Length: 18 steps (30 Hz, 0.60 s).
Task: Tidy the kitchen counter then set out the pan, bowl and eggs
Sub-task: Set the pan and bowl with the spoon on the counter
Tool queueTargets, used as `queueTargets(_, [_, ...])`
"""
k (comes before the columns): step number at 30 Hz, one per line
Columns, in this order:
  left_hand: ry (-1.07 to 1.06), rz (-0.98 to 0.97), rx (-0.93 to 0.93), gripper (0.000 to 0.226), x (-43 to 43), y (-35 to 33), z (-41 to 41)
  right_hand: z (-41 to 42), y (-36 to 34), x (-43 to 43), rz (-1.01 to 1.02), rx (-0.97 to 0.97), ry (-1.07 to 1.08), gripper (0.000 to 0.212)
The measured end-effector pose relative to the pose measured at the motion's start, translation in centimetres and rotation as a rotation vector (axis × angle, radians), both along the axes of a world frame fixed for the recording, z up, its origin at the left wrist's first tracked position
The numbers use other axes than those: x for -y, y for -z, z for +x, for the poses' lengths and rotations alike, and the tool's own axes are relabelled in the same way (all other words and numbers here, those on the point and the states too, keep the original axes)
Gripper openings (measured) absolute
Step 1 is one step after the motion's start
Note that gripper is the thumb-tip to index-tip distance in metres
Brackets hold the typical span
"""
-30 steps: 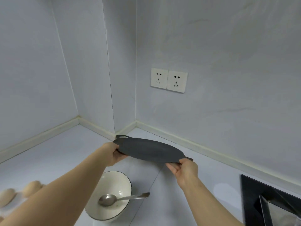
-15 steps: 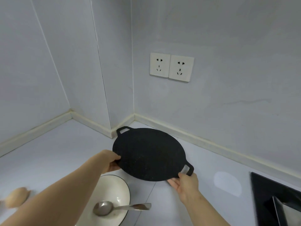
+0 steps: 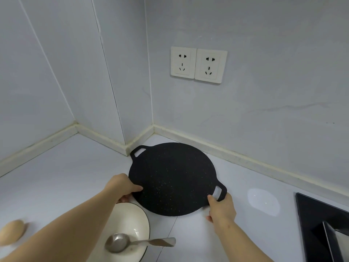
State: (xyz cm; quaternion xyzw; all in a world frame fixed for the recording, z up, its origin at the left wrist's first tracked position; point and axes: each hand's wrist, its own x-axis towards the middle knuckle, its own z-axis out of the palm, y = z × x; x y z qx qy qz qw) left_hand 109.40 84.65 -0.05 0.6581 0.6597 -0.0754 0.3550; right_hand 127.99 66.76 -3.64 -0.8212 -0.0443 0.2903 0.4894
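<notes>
A flat round black pan with two loop handles sits near the counter corner, tilted toward me. My left hand grips its left rim, thumb on top. My right hand holds the rim just beside the near right handle. Under my left forearm stands a white bowl with a metal spoon lying in it. A tan egg lies on the counter at the far left, blurred.
The white counter meets grey walls with a raised edge strip. Two wall sockets sit above the pan. A black hob edge lies at the lower right.
The pan has come down from mid-air to near the counter by the corner and now shows its top face. Both hands have stayed on its rim. The view has moved closer.
</notes>
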Motion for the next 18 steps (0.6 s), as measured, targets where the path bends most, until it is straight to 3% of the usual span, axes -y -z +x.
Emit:
queueTargets(5, [0.24, 0.202, -0.198, 0.045, 0.1, -0.3, 0.7, 0.1, -0.5, -0.2, -0.011, -0.084, 0.001, 0.049])
queueTargets(8, [0.313, 0.292, -0.217, 0.076, -0.1, 0.2, 1.2, 0.1, -0.9, 0.1, -0.051, -0.074, -0.023, 0.042])
queueTargets(14, [0.451, 0.133, -0.142, 0.096, -0.3, 2.1, 2.7, 0.5, -1.1, 0.8, -0.236, 0.094, -0.156, 0.031])
queueTargets(18, [0.524, 0.146, -0.256, 0.105, 0.1, 2.8, 3.2, 0.6, -0.6, 1.2, -0.348, 0.194, -0.229, 0.03])
